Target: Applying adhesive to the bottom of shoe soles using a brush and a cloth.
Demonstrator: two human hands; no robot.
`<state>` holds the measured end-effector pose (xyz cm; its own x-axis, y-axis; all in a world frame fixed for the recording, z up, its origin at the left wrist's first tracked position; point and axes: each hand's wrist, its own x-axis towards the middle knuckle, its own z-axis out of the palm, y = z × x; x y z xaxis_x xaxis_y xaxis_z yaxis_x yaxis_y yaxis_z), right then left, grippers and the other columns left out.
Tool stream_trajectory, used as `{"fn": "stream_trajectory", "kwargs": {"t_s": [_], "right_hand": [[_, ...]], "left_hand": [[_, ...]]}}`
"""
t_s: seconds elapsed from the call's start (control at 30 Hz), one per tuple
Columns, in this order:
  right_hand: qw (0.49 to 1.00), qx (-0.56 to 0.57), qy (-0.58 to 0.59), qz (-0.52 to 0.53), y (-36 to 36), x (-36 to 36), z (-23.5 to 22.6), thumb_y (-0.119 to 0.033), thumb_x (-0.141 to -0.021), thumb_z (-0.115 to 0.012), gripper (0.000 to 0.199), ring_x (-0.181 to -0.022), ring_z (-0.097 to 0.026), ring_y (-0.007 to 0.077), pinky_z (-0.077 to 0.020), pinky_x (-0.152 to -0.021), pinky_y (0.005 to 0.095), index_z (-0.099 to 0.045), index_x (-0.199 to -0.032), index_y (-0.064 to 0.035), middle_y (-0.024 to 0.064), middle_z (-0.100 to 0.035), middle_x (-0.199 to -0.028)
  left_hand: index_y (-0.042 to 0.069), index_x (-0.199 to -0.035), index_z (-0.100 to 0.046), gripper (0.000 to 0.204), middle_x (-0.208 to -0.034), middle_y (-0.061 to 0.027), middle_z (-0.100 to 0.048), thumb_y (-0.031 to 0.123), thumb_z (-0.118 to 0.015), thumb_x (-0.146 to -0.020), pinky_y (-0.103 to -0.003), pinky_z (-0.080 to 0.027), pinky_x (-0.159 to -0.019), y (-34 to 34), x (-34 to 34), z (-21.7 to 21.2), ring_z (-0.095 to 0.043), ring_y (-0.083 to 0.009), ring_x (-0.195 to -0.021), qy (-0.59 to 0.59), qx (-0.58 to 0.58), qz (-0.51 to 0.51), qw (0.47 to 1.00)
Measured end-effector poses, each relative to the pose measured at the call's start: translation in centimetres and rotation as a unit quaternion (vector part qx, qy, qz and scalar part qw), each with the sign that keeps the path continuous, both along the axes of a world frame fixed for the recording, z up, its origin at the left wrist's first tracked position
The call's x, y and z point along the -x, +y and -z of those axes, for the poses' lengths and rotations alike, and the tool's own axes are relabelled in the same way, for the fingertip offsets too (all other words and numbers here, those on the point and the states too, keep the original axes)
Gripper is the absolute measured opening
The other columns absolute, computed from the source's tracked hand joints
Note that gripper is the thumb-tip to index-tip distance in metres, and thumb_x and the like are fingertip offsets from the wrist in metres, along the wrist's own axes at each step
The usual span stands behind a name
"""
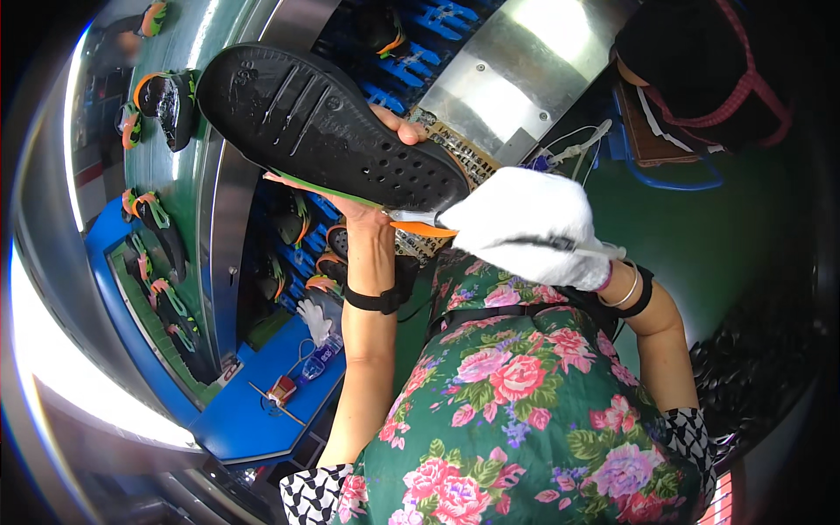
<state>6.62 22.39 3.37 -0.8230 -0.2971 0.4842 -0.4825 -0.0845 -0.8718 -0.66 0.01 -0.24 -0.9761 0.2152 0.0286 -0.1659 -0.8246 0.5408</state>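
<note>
Tilting sole-up across the upper middle of the view, the black shoe (328,131) shows its perforated outsole, with a green and orange edge along its lower side. The left hand (372,206) grips it from beneath, thumb wrapped over the rim at about two o'clock. The right hand (534,229), in a white glove, is closed around what seems to be a thin tool, touching the shoe at four o'clock. At nine o'clock, other shoes (166,101) ride a green conveyor (188,188).
</note>
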Motion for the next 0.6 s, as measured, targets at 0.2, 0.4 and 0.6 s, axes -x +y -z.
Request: {"fn": "stream_trajectory", "kwargs": {"t_s": [0.2, 0.4, 0.6], "right_hand": [[0.999, -0.022, 0.013, 0.027, 0.4, -0.2, -0.3, -0.001, -0.077, -0.080, 0.017, -0.085, -0.073, 0.0252, -0.0574, -0.075, 0.0357, -0.078, -0.094, -0.0032, 0.0110, -0.078, -0.097], [0.993, 0.050, -0.104, 0.016, 0.6, -0.5, 0.5, 0.001, -0.075, -0.080, 0.019, -0.085, -0.073, 0.0262, -0.0580, -0.075, 0.0359, -0.078, -0.094, -0.0044, 0.0114, -0.077, -0.098], [0.999, 0.027, -0.030, -0.004, 1.0, -0.4, 1.0, -0.001, -0.075, -0.081, 0.018, -0.085, -0.073, 0.0267, -0.0579, -0.075, 0.0364, -0.078, -0.092, -0.0047, 0.0113, -0.077, -0.098]], "left_hand": [[0.004, -0.111, -0.063, 0.122, -0.088, -0.0131, -0.062, 0.108, -0.036, -0.053, -0.045, -0.049, -0.081, 0.5, 0.2, -0.2, -0.061, -0.0314, -0.083, 0.011, -0.023, 0.018, 1.000], [0.000, -0.122, -0.061, 0.103, -0.104, -0.0150, -0.061, 0.091, -0.054, -0.073, -0.044, -0.049, -0.093, 0.4, 0.6, 0.6, -0.063, -0.0294, -0.094, 0.095, -0.057, 0.076, 0.991], [-0.001, -0.119, -0.061, 0.106, -0.103, -0.0156, -0.060, 0.093, -0.053, -0.072, -0.044, -0.050, -0.089, 0.8, 0.7, 0.1, -0.064, -0.0294, -0.093, 0.112, -0.025, 0.090, 0.989]]}}
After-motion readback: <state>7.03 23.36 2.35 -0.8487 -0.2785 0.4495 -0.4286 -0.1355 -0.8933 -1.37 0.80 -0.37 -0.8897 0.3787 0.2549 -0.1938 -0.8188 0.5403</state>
